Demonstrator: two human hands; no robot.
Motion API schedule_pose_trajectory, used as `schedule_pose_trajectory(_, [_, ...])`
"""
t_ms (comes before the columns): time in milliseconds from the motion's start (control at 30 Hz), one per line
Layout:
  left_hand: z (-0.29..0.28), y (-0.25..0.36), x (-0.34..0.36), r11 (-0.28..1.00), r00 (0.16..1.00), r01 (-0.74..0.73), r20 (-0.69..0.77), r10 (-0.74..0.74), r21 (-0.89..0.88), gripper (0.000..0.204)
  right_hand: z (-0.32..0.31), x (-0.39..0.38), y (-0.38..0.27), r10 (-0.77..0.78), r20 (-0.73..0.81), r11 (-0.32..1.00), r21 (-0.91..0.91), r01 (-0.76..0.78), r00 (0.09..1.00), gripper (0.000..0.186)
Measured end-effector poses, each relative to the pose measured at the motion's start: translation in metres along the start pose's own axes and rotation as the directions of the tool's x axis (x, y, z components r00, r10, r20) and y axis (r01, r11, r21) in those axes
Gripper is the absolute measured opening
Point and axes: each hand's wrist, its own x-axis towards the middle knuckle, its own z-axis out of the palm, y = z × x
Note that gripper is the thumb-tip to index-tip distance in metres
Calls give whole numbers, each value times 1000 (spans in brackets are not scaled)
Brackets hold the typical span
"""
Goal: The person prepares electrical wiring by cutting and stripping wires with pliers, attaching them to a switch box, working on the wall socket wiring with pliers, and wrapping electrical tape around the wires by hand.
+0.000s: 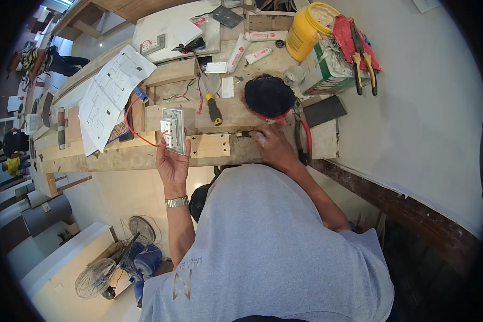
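My left hand [172, 166] grips a white-and-silver switch plate [173, 131], held upright with its terminal side in view; a red wire [134, 134] runs from it toward a blue connector [140, 94]. My right hand [269, 145] has its fingers closed on a small slender tool [246, 134] at the bench's front, beside a pale wooden block with holes [208, 145]. A yellow-and-black screwdriver [214, 110] lies above the plate. Red-handled pliers [306, 138] lie right of my right hand, and a round dark padded item [268, 96] sits above it.
The cluttered workbench [102, 162] holds floor plans [107, 102], tubes [239, 51], a yellow bucket [300, 32], a green tin [324, 75] and more pliers [365, 64]. A white wall [424, 129] stands right. Fans [96, 276] stand below left; people [53, 63] are at far left.
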Motion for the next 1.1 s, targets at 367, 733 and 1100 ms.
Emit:
schedule_pose_trajectory(367, [11, -14, -1, 997, 999, 46, 5, -46, -59, 40, 19, 12, 8, -190, -84, 977, -117, 180, 978, 32])
schedule_pose_trajectory(733, [12, -18, -2, 994, 994, 91, -52, -94, -61, 31, 20, 13, 8, -199, -105, 977, -97, 189, 974, 31])
schedule_pose_trajectory(1100, [6, -18, -2, 995, 993, 96, -71, -95, 8, 33, 20, 17, 6, -180, -101, 981, -87, 171, 978, 30])
